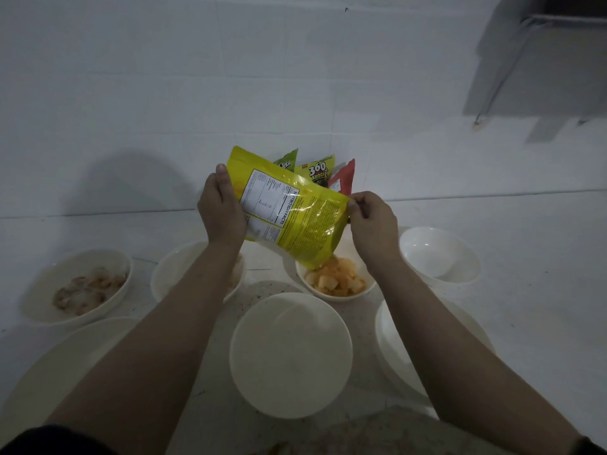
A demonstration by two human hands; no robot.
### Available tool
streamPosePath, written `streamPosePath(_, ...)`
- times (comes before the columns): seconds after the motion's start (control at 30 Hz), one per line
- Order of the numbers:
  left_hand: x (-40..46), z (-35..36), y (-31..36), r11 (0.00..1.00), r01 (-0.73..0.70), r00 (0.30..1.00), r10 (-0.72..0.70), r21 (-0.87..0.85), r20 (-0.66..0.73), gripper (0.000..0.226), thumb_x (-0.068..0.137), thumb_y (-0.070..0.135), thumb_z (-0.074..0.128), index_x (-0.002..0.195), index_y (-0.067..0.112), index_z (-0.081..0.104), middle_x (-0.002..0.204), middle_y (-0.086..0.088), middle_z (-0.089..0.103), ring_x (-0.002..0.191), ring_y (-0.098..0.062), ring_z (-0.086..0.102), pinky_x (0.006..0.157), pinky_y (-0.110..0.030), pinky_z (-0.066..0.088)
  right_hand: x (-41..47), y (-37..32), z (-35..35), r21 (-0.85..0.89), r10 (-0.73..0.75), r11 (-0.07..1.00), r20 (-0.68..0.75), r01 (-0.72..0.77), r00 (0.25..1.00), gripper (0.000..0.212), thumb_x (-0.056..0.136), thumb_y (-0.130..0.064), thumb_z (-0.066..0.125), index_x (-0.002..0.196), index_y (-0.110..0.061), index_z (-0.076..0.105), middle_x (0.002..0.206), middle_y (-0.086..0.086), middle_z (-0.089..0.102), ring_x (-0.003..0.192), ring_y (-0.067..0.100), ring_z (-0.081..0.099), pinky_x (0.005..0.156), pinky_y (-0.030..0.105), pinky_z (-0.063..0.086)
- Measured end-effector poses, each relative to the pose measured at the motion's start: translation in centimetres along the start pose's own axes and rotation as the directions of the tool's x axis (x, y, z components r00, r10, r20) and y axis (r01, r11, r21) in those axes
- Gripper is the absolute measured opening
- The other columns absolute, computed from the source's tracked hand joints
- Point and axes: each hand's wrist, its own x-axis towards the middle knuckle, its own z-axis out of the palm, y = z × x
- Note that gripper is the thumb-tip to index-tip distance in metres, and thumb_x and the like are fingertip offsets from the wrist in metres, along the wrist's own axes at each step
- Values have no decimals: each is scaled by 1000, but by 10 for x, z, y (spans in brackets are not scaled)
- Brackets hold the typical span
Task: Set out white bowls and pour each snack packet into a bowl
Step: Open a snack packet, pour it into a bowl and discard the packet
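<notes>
A yellow snack packet point(292, 211) is tilted mouth-down over a small white bowl point(328, 295) that holds orange-yellow snack pieces point(338, 279). My left hand point(220, 211) grips the packet's left side, thumb up along its edge. My right hand point(371, 221) pinches the packet's right corner. A large white bowl point(290, 354) sits in front of me between my forearms. At the left, a white bowl point(49, 310) holds brownish snacks. Another white bowl point(174, 274) lies partly hidden under my left forearm. Two more white bowls stand at the right, one far point(440, 254) and one near point(394, 343).
Three more packets lean on the white wall behind: green point(287, 160), yellow "360" point(317, 170) and red point(343, 178). A large white plate point(59, 366) lies at the lower left. Crumbs speckle the counter. A dark shelf point(538, 60) hangs at the upper right.
</notes>
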Motion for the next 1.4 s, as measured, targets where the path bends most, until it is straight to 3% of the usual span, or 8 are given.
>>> streamPosePath(0.27,0,-3,0,1000,9,1000,-9,7,-6,42,104,37,34,64,23,32,62,9,37,55,-1,37,58,-17,32,-2,-2,1,35,-3,999,-7,3,1000,13,96,-13,51,95,-13,64,88,2,69,84,19,63,62,13,41)
streamPosePath(0.43,2,-2,1,1000,22,1000,-22,0,-11,42,103,40,33,64,24,32,62,8,39,65,-13,38,66,-31,35,1,-3,0,43,-12,999,-8,13,1000,12,95,-12,53,88,-14,62,84,3,69,83,21,64,65,20,45)
streamPosePath(0.73,1,-1,-3,999,44,999,-44,0,0,44,103,44,31,68,18,38,63,7,40,65,-15,41,64,-32,36,6,1,0,57,5,998,3,-5,1000,13,96,-13,51,90,-12,62,86,7,69,83,24,65,69,27,49)
streamPosePath(0.83,1,-3,-6,997,73,997,-73,-18,-16,49,102,47,31,75,10,47,66,5,45,67,-15,44,66,-35,41,8,1,3,63,5,998,30,-7,1000,13,97,-16,50,93,-12,62,87,8,69,84,28,66,76,39,55)
streamPosePath(0.9,1,-5,-8,996,89,996,-89,-24,-17,50,100,51,30,71,14,45,66,5,45,66,-16,45,67,-38,45,8,0,5,75,-1,997,29,-1,1000,13,97,-16,49,94,-14,61,89,6,69,85,28,66,80,44,55)
streamPosePath(1.03,-4,-6,-5,994,107,994,-108,-26,-6,47,98,56,30,64,25,35,62,9,40,63,-17,43,62,-39,44,5,-5,4,81,-12,997,-7,13,1000,14,97,-14,48,97,-18,61,90,1,68,85,24,64,80,44,55)
streamPosePath(1.27,-14,-6,4,993,107,994,-109,-56,-18,44,103,46,30,70,22,47,68,9,52,64,-6,50,64,-23,41,1,-9,1,78,-32,996,-47,35,998,20,96,-14,46,106,-16,64,89,-4,67,81,20,63,76,43,56)
streamPosePath(1.4,-15,-1,10,988,134,990,-136,-78,-29,45,102,48,30,65,25,43,66,10,51,65,-12,52,69,-34,46,0,-12,-4,119,-40,992,-92,51,995,24,96,-12,45,110,-14,65,92,-2,68,77,14,58,72,29,51)
